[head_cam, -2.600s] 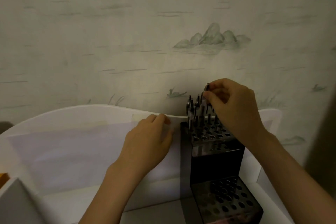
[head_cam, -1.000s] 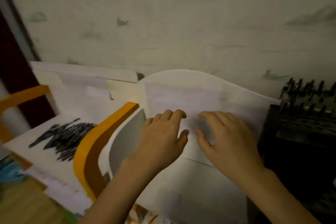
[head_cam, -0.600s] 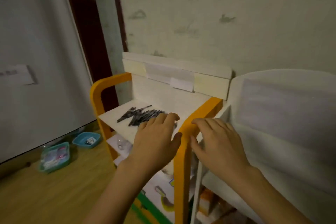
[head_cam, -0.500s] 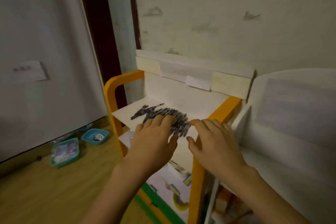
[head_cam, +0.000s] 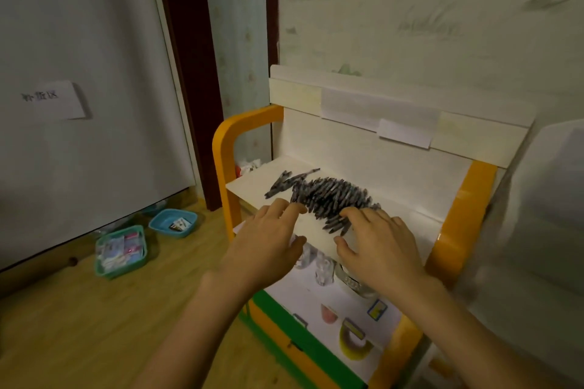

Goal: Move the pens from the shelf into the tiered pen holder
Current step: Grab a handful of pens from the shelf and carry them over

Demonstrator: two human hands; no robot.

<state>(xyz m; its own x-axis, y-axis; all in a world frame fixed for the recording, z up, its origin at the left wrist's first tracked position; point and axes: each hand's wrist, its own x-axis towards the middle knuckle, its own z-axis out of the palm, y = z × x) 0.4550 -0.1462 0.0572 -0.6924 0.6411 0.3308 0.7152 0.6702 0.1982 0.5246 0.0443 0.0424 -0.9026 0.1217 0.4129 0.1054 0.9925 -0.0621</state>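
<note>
A heap of several dark pens (head_cam: 328, 196) lies on the white top board of the shelf (head_cam: 407, 199), which has orange side frames. My left hand (head_cam: 268, 243) hovers at the heap's near left edge with its fingers stretched out, holding nothing. My right hand (head_cam: 379, 243) reaches the heap's near right edge, fingers loosely spread with the tips at the pens; I cannot tell whether they touch. The tiered pen holder is out of view.
An orange side frame (head_cam: 458, 221) stands just right of my right hand, another orange frame (head_cam: 227, 148) on the left. Lower shelf boards (head_cam: 331, 309) carry small items. Two teal baskets (head_cam: 121, 249) sit on the wooden floor at left. A white panel (head_cam: 553, 199) flanks the right.
My view swung left from the pen holder to the shelf. My right hand let go of a pen at the holder, and both hands moved forward to the pen heap.
</note>
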